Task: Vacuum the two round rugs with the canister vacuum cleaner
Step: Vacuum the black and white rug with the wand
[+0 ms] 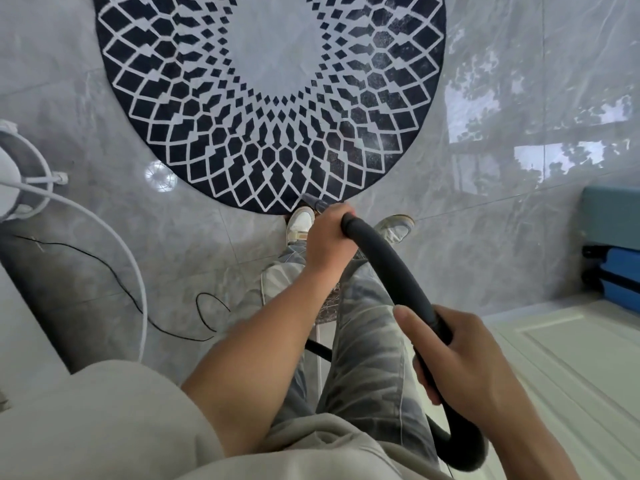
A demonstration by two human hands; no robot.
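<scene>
A round rug (pixel 270 98) with a black and white diamond pattern and a pale grey centre lies on the floor ahead of me. A black vacuum hose (pixel 388 265) curves from my lap toward the rug's near edge. My left hand (pixel 327 237) grips the hose's front end, where a short grey nozzle (pixel 313 202) pokes out onto the rug's rim. My right hand (pixel 460 362) holds the hose farther back, fingers curled round it. The canister itself is not visible. Only one rug is in sight.
Glossy grey tile floor (pixel 485 116) surrounds the rug. A white stand with a white cable (pixel 131 258) sits at the left, plus a thin black cord (pixel 204 317). A blue suitcase (pixel 616 275) and white panelled door (pixel 571 358) are at the right. My shoes (pixel 299 223) touch the rug's edge.
</scene>
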